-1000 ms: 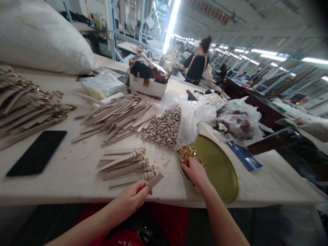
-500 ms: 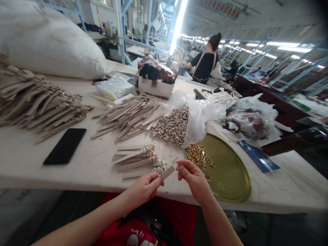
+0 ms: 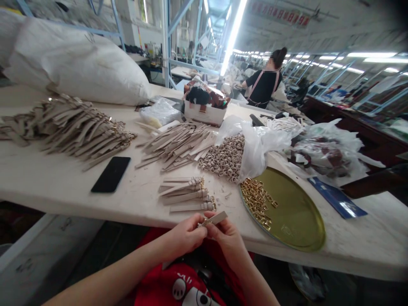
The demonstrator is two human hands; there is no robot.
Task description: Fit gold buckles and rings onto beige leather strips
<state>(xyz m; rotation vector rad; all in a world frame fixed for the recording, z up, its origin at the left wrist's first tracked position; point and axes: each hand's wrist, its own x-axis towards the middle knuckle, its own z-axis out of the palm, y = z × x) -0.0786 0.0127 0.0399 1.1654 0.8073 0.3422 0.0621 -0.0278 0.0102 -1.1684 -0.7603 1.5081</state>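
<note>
Cluttering pale table [image 3: 140,189]: strap piles [image 3: 178,146]; tube lights [image 3: 234,36] overhead; both hands' [image 3: 189,235] [image 3: 229,238] fingers [image 3: 195,221] clamping strap [image 3: 219,217].

We see pale-blue metal frames [image 3: 166,46] and glowing white tube lights [image 3: 234,37] stretching back beneath a grey-white ceiling [image 3: 353,32], with probably a bright, narrow window [image 3: 145,11] at upper left.

A beige strap [image 3: 219,217] is held by the left hand [image 3: 190,231] and right hand [image 3: 228,236]; gold buckles [image 3: 256,200] are heaped on a tray [image 3: 298,212].
</note>
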